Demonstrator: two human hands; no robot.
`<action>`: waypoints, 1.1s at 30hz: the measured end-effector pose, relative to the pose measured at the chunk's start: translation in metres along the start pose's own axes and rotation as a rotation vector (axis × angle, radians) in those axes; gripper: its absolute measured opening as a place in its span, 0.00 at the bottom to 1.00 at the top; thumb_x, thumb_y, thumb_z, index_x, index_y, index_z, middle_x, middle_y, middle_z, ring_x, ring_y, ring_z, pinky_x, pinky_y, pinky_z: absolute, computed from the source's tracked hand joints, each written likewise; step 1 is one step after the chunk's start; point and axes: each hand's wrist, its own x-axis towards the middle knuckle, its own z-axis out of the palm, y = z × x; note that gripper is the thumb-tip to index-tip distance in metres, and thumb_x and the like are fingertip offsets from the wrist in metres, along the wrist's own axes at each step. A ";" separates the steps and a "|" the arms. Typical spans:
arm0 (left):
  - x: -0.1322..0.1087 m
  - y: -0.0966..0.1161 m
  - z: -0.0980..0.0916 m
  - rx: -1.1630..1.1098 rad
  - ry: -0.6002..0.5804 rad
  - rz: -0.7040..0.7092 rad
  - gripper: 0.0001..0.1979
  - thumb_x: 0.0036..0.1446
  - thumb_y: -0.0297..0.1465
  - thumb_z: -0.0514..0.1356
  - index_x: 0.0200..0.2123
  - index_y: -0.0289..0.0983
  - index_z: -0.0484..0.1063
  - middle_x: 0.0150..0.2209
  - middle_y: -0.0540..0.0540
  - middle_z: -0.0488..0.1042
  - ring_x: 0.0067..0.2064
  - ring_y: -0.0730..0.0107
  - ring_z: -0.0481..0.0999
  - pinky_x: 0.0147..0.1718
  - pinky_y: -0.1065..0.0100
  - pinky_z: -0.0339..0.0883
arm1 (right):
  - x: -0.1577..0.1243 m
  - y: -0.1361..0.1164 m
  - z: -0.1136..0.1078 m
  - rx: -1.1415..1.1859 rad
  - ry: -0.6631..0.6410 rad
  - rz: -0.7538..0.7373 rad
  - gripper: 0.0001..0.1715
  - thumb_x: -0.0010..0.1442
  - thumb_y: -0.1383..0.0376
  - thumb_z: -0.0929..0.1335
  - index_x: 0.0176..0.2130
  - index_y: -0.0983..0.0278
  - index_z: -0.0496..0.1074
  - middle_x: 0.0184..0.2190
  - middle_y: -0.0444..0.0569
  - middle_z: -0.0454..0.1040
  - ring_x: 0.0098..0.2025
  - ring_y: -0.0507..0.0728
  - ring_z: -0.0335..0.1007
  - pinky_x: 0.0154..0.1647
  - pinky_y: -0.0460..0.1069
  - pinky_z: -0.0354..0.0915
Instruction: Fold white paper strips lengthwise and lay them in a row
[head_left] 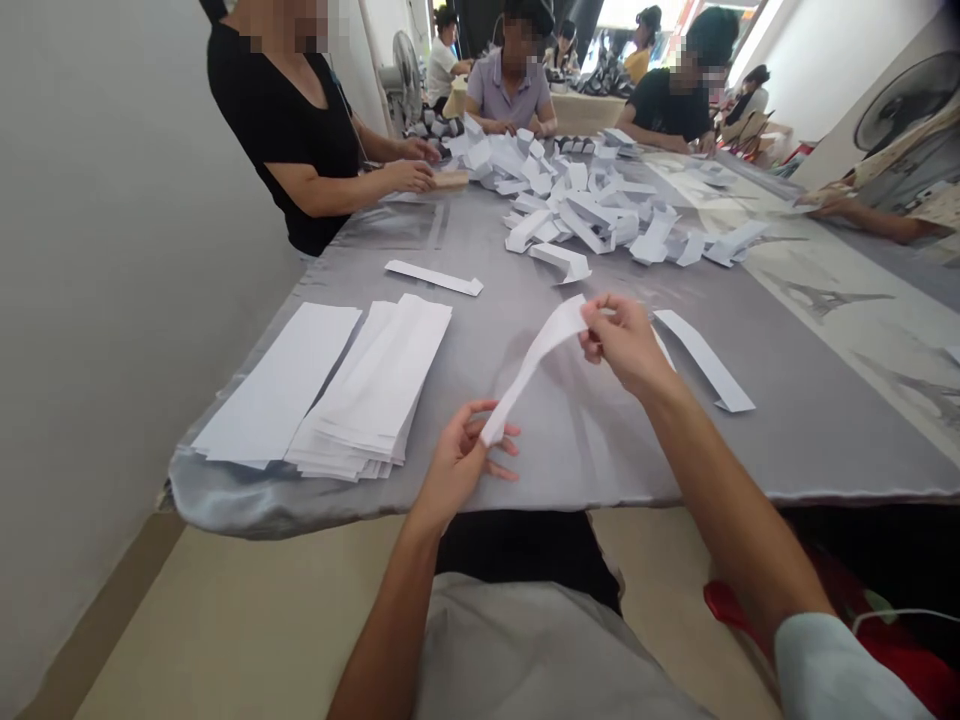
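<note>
A white paper strip (534, 362) is stretched between my two hands above the grey tablecloth, curving upward to the right. My left hand (466, 455) pinches its lower end near the table's front edge, with the other fingers spread behind it. At the upper end, my right hand (616, 340) grips the strip between thumb and fingers. Two stacks of flat white paper lie left of my hands, the outer stack (281, 380) and the inner stack (375, 390). Right of my right hand rests a folded strip (705, 360); another folded strip (435, 277) lies beyond the stacks.
A large heap of folded white papers (577, 190) covers the table's far middle. A person in black (300, 130) stands at the left edge, hands on the table. Other people sit around the far side and right. The grey tablecloth (810, 440) has an Eiffel Tower print.
</note>
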 end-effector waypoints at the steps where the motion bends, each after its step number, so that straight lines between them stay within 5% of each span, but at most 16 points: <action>1: 0.000 0.000 0.000 -0.008 -0.005 0.000 0.27 0.64 0.45 0.67 0.58 0.37 0.66 0.46 0.39 0.80 0.41 0.63 0.80 0.31 0.62 0.83 | 0.017 0.004 0.003 0.086 0.084 0.010 0.10 0.68 0.60 0.70 0.40 0.60 0.65 0.24 0.41 0.71 0.22 0.50 0.64 0.21 0.44 0.60; 7: 0.000 -0.002 -0.002 -0.033 0.046 0.019 0.33 0.63 0.46 0.68 0.64 0.37 0.62 0.45 0.39 0.80 0.41 0.63 0.80 0.31 0.60 0.84 | 0.082 0.041 0.033 0.171 0.321 0.160 0.12 0.64 0.72 0.65 0.44 0.60 0.59 0.31 0.44 0.74 0.26 0.51 0.76 0.26 0.44 0.73; 11: 0.000 -0.005 -0.004 -0.037 0.009 0.017 0.30 0.64 0.45 0.67 0.62 0.36 0.65 0.43 0.40 0.80 0.39 0.64 0.79 0.30 0.60 0.84 | 0.090 0.063 0.040 0.043 0.239 0.159 0.14 0.57 0.76 0.66 0.42 0.63 0.64 0.32 0.46 0.74 0.29 0.55 0.81 0.28 0.48 0.78; 15: 0.000 -0.005 -0.005 -0.032 -0.007 0.017 0.26 0.64 0.44 0.67 0.58 0.35 0.69 0.41 0.41 0.80 0.38 0.65 0.78 0.30 0.61 0.84 | 0.088 0.072 0.047 -0.251 0.133 0.131 0.13 0.57 0.74 0.67 0.44 0.65 0.71 0.34 0.50 0.79 0.25 0.55 0.79 0.21 0.45 0.72; 20: 0.001 -0.006 -0.004 -0.030 -0.020 0.022 0.24 0.65 0.43 0.66 0.56 0.35 0.70 0.41 0.41 0.80 0.36 0.67 0.77 0.30 0.61 0.84 | 0.088 0.073 0.072 -0.336 0.103 -0.022 0.27 0.58 0.72 0.68 0.58 0.65 0.70 0.33 0.49 0.81 0.27 0.56 0.79 0.24 0.47 0.72; 26: 0.000 -0.008 -0.005 -0.029 -0.032 0.038 0.22 0.65 0.42 0.67 0.55 0.34 0.72 0.40 0.41 0.79 0.35 0.68 0.76 0.29 0.62 0.84 | 0.104 0.064 0.107 -0.228 0.162 -0.156 0.09 0.67 0.64 0.65 0.43 0.65 0.73 0.37 0.52 0.81 0.39 0.58 0.82 0.31 0.47 0.74; 33: -0.001 -0.007 -0.005 -0.027 -0.051 0.023 0.22 0.65 0.43 0.66 0.53 0.33 0.72 0.41 0.40 0.79 0.35 0.68 0.76 0.29 0.63 0.82 | 0.121 0.068 0.123 -1.041 -0.167 -0.452 0.25 0.71 0.70 0.60 0.60 0.60 0.76 0.49 0.56 0.82 0.50 0.66 0.78 0.52 0.57 0.70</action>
